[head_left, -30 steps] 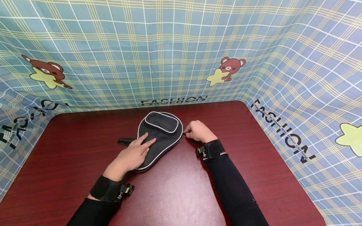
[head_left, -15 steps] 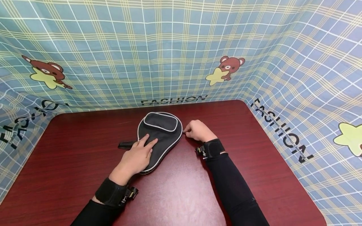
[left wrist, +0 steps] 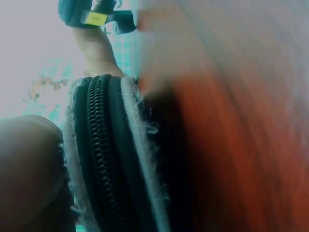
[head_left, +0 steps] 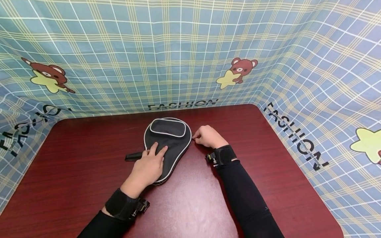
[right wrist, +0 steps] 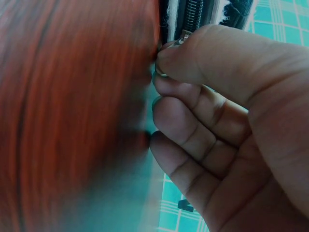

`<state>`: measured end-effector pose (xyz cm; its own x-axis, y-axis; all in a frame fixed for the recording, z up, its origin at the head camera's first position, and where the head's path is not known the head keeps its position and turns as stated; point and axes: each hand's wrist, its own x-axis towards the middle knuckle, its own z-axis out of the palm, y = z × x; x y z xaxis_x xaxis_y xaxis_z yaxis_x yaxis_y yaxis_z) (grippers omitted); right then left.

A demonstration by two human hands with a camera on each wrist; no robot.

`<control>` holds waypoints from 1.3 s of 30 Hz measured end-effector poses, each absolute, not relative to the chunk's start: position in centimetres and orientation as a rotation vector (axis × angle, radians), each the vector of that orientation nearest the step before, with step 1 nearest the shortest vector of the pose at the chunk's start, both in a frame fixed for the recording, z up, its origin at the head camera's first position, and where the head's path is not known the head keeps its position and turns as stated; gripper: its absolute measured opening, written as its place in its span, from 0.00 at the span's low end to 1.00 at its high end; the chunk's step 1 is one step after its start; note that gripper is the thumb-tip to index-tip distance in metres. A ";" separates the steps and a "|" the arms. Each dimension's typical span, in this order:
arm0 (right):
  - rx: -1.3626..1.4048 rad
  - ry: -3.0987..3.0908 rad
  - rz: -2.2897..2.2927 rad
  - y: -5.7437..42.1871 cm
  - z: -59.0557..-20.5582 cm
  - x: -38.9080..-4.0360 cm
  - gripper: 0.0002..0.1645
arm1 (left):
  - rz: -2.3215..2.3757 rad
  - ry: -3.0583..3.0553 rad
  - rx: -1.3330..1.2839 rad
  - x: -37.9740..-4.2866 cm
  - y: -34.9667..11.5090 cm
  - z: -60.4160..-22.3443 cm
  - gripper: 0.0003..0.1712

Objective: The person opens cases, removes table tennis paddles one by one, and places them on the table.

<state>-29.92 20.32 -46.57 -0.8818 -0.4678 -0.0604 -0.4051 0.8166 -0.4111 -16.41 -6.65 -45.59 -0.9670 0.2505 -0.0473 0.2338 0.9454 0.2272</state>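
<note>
A black table tennis paddle case point(head_left: 174, 147) with white piping lies on the dark red table, its pocket point(head_left: 168, 127) toward the back. My left hand point(head_left: 148, 167) rests on its narrower part with fingers spread. At the case's right edge, my right hand point(head_left: 207, 136) pinches the metal zipper pull point(right wrist: 181, 39) between thumb and forefinger, as the right wrist view shows. The zipper teeth point(left wrist: 100, 140) run along the side of the case between two strips of piping in the left wrist view. A black strap point(head_left: 133, 156) sticks out to the left.
The dark red table point(head_left: 253, 138) reaches back to a blue plaid curtain point(head_left: 184, 59) printed with bears and lettering. Black wrist straps with small cameras sit on both wrists.
The case has turned slightly, its narrow end shifting right and toward me, and my left hand has moved right with it. My right hand stays almost in place, still pinching the zipper pull.
</note>
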 end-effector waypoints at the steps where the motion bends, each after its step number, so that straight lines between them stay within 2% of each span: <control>1: -0.688 2.840 -0.591 20.3 -46.6 -29.9 0.11 | 0.335 3.027 0.372 -16.4 -6.5 -45.6 0.28; 21: -0.689 2.829 -0.604 20.2 -46.9 -30.1 0.12 | 0.305 3.055 0.283 -16.0 -4.6 -45.7 0.29; 33: -0.708 2.817 -0.614 20.4 -47.1 -30.0 0.12 | 0.308 3.069 0.406 -16.6 -6.0 -46.0 0.27; 39: -0.686 2.819 -0.634 20.1 -46.8 -30.0 0.12 | 0.311 3.060 0.585 -17.6 -7.9 -45.7 0.27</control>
